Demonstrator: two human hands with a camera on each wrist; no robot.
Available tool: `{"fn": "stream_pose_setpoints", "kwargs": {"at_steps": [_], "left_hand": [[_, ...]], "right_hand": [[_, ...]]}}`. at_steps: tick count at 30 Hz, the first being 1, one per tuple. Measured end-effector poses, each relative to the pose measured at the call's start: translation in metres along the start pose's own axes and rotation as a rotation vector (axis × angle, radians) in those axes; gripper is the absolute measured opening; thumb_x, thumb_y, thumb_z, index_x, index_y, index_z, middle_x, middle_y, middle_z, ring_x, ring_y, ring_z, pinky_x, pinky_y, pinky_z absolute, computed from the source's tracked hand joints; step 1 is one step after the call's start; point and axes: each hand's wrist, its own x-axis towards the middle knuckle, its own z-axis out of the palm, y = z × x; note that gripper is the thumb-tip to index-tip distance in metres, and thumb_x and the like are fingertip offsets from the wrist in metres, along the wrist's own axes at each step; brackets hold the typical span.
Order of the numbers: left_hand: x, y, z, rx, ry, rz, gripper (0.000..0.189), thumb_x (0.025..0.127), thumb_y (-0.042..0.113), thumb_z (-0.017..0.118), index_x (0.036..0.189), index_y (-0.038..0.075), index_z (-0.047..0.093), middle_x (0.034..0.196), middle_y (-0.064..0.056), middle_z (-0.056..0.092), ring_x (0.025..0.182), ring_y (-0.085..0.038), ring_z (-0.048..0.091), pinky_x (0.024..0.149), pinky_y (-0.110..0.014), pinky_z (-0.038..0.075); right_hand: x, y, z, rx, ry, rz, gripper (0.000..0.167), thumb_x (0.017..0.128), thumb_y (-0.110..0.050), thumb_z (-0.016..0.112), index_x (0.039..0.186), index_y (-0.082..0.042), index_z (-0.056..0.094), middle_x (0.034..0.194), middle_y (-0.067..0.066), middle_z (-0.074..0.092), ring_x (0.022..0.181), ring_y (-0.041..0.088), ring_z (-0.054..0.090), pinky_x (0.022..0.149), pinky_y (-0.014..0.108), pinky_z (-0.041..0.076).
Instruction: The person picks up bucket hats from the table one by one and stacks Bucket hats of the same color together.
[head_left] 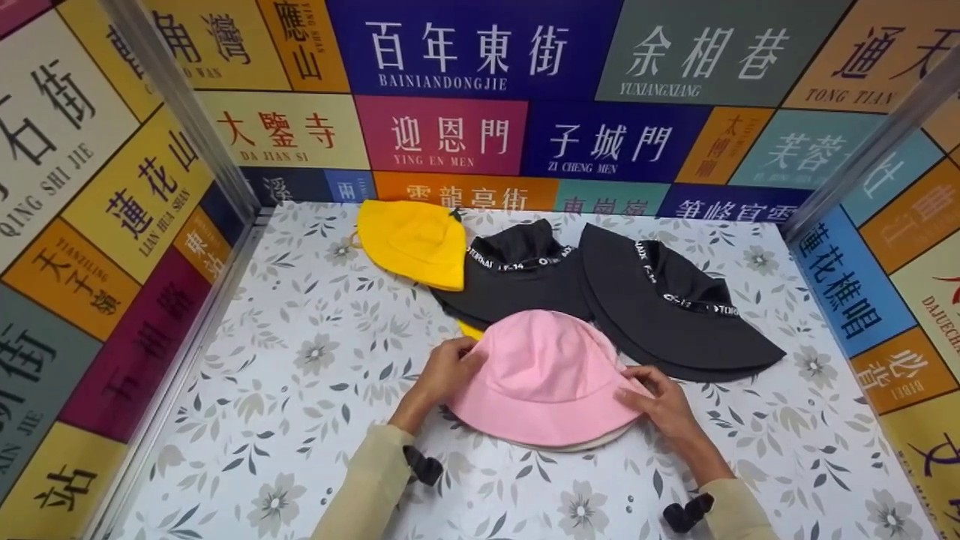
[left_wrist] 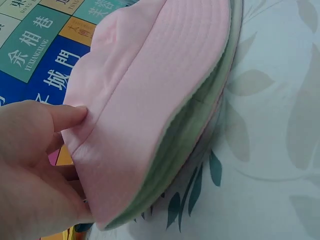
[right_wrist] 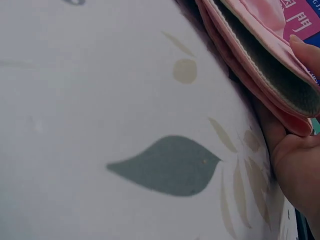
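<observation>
A pink bucket hat [head_left: 544, 375] lies crown up at the front middle of the table, between both hands. My left hand [head_left: 448, 369] grips its left side; in the left wrist view the thumb presses the pink cloth [left_wrist: 120, 120] and the other fingers go behind it. On the opposite side my right hand [head_left: 660, 401] pinches the brim, thumb above and fingers beneath. The right wrist view shows layered pink brim edges [right_wrist: 250, 65] with a greenish lining between them. A pale edge peeks out below the pink brim in the head view.
Behind the pink hat lie a yellow bucket hat [head_left: 416, 244], a black hat [head_left: 517, 289] with a lettered band, and another black hat [head_left: 675, 315] at right. Printed sign panels [head_left: 450, 135] wall the flower-patterned table [head_left: 292, 420] at the back and sides.
</observation>
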Motion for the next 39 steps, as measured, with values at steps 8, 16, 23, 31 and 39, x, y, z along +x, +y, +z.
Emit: {"fn": "stream_pose_setpoints", "kwargs": {"at_steps": [8, 16, 23, 31, 39], "left_hand": [[-0.002, -0.006, 0.005, -0.009, 0.011, 0.010, 0.024, 0.101, 0.020, 0.059, 0.111, 0.005, 0.075, 0.105, -0.012, 0.075, 0.092, -0.019, 0.064, 0.086, -0.035, 0.052], [0.001, -0.007, 0.014, 0.102, 0.025, 0.037, 0.022, 0.103, 0.020, 0.056, 0.110, 0.003, 0.068, 0.094, -0.013, 0.070, 0.081, -0.019, 0.058, 0.078, -0.035, 0.051], [0.001, -0.008, 0.019, 0.185, -0.018, -0.087, 0.037, 0.102, 0.039, 0.057, 0.120, 0.007, 0.056, 0.106, -0.015, 0.069, 0.093, -0.026, 0.063, 0.086, -0.042, 0.052], [-0.001, -0.008, 0.011, 0.186, -0.155, -0.138, 0.062, 0.088, 0.048, 0.073, 0.126, 0.000, 0.061, 0.114, -0.016, 0.070, 0.097, -0.026, 0.061, 0.095, -0.044, 0.051], [-0.003, -0.022, 0.006, 0.001, -0.236, -0.153, 0.036, 0.083, 0.031, 0.081, 0.108, 0.006, 0.072, 0.087, 0.002, 0.064, 0.079, -0.014, 0.053, 0.077, -0.026, 0.044]], "right_hand": [[0.002, 0.003, -0.003, -0.090, -0.022, 0.020, 0.028, 0.082, -0.001, 0.078, 0.105, 0.004, 0.064, 0.098, -0.012, 0.066, 0.091, 0.001, 0.060, 0.080, 0.013, 0.049], [-0.001, -0.002, -0.004, -0.026, -0.024, 0.054, 0.013, 0.086, 0.003, 0.070, 0.090, -0.006, 0.062, 0.088, -0.007, 0.062, 0.080, 0.004, 0.056, 0.071, 0.016, 0.048], [0.001, -0.001, -0.003, 0.063, -0.030, 0.077, 0.016, 0.090, 0.005, 0.065, 0.094, -0.003, 0.052, 0.075, -0.008, 0.062, 0.065, 0.005, 0.056, 0.061, 0.019, 0.048], [0.002, 0.004, -0.002, 0.100, -0.036, 0.050, 0.015, 0.092, 0.006, 0.061, 0.095, -0.003, 0.049, 0.079, -0.007, 0.063, 0.067, 0.005, 0.057, 0.059, 0.019, 0.048], [0.002, 0.007, -0.003, 0.104, -0.058, 0.031, 0.016, 0.095, 0.000, 0.062, 0.097, -0.005, 0.047, 0.075, -0.007, 0.060, 0.066, 0.005, 0.057, 0.060, 0.019, 0.048]]}}
